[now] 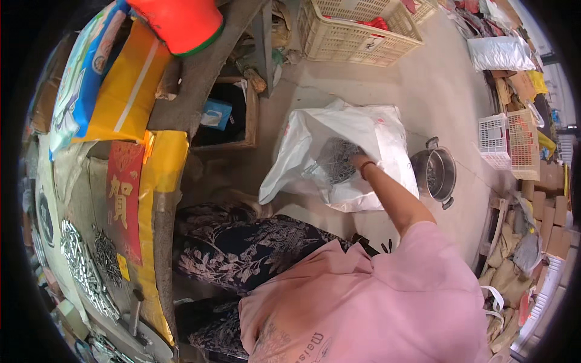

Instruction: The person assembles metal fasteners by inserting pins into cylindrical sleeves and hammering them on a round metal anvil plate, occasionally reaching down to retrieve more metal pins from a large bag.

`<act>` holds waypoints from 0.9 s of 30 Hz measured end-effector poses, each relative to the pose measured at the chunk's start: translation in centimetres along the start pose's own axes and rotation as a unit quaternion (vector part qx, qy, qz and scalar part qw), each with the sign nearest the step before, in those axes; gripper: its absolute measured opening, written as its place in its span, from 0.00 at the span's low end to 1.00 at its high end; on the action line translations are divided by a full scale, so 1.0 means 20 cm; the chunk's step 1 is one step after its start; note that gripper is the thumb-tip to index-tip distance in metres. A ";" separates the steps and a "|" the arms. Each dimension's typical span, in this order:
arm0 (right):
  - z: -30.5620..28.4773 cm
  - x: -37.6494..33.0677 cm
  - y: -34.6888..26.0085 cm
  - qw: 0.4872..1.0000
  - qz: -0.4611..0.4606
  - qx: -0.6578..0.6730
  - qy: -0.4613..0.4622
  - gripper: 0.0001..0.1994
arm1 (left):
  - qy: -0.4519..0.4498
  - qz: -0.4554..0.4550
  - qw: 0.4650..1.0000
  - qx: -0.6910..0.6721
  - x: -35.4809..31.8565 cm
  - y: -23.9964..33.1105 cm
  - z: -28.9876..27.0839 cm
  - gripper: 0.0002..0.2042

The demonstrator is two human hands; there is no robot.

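A large white woven sack (387,130) lies open on the floor, with a heap of thin grey metal pieces like nails or screws (336,158) inside. My right hand (359,162), with a red band at the wrist, reaches into its mouth and touches the heap. The fingers are buried or hidden there, so their grip cannot be made out. Right of the sack stands a steel pot (445,169) with two dark handles and some small metal pieces at its bottom. My left hand is out of sight.
On the workbench at left lie a pile of shiny metal cylinders (85,269), a pile of dark small parts (107,257) and a red paper sheet (125,202). A red bucket (181,24) rests at its far end. Beyond the sack is a cream plastic crate (357,42); white baskets (495,142) stand at right.
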State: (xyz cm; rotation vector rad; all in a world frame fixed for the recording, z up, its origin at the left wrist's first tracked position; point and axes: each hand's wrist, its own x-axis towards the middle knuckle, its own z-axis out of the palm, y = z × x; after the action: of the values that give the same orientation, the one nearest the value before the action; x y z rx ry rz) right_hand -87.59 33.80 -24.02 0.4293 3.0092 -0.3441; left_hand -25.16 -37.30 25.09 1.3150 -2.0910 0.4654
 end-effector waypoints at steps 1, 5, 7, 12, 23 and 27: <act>0.17 -0.03 -0.14 0.999 -0.007 0.029 -0.020 0.22 | 0.018 -0.009 0.999 0.029 0.06 0.04 -0.14 0.14; 0.60 -0.36 -0.60 0.990 -0.091 0.017 -0.107 0.21 | 0.001 0.039 0.986 0.159 0.10 0.17 -0.33 0.13; 0.59 -0.39 -0.65 0.978 -0.153 0.009 -0.142 0.20 | -0.019 0.115 0.975 0.188 0.18 -0.05 -0.33 0.26; 0.33 0.28 -0.69 0.952 -0.234 -0.113 -0.164 0.19 | -0.061 -0.252 0.965 -0.029 0.10 -0.19 -0.14 0.29; 0.32 -0.21 -0.48 0.871 -0.342 -0.264 -0.234 0.16 | -0.063 -0.205 0.968 0.132 0.13 -0.44 -0.31 0.30; 0.21 -0.22 -0.48 0.840 -0.372 -0.315 -0.239 0.16 | -0.079 -0.194 0.970 0.122 0.13 -0.38 -0.30 0.30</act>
State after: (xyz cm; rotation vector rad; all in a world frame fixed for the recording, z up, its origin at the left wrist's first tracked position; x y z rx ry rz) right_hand -85.80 22.68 -25.58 -0.7750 2.4305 0.4484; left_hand -17.21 -38.85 31.12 1.9118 -1.8728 0.4685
